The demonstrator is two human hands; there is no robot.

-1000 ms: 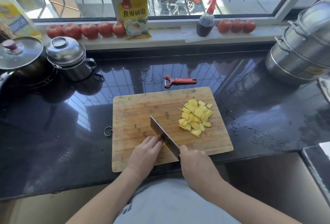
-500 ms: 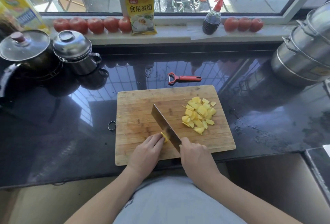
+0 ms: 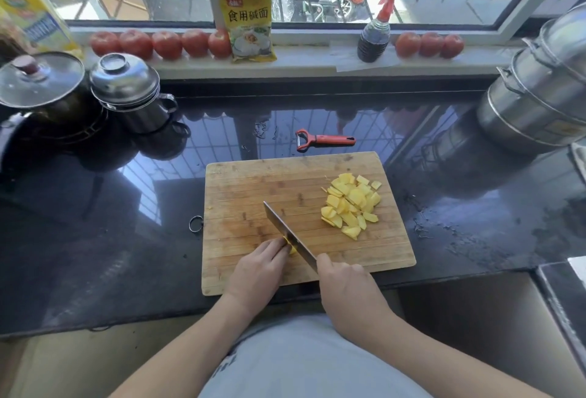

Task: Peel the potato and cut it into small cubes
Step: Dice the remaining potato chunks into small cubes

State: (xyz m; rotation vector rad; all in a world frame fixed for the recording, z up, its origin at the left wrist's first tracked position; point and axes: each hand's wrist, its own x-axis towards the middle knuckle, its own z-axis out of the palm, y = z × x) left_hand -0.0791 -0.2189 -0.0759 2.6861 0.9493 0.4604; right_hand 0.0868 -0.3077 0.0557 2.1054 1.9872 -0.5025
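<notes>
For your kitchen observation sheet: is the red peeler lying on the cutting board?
No, the peeler lies on the dark counter just beyond the far edge of the cutting board.

Eight tomatoes (image 3: 167,44), one peeler (image 3: 323,140), one knife (image 3: 287,232), one cutting board (image 3: 253,194), two hands (image 3: 257,270).
</notes>
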